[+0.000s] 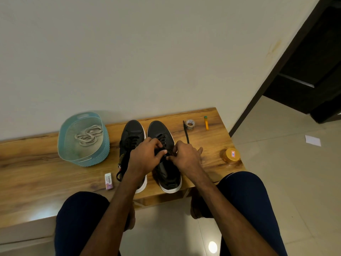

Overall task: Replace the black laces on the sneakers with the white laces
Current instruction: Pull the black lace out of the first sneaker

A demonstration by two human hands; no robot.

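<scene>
Table point(36, 163) carries everything: the teal basket point(96, 159) at left holds the white laces point(88, 135), and the sneakers point(158, 129) sit side by side beside it. Our left hand point(145, 156) and right hand point(186, 156) both pinch the black laces point(163, 141) on the right shoe. We judge a hard tug could jam the lace in an eyelet or drag the shoe off the near edge.

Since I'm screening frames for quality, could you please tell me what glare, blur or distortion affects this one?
Head view: glare spots on the floor and the bench's near-left edge; the basket rim is smeared; wide-angle bowing tilts the door frame; the black laces barely stand out from the dark sneakers.
</scene>
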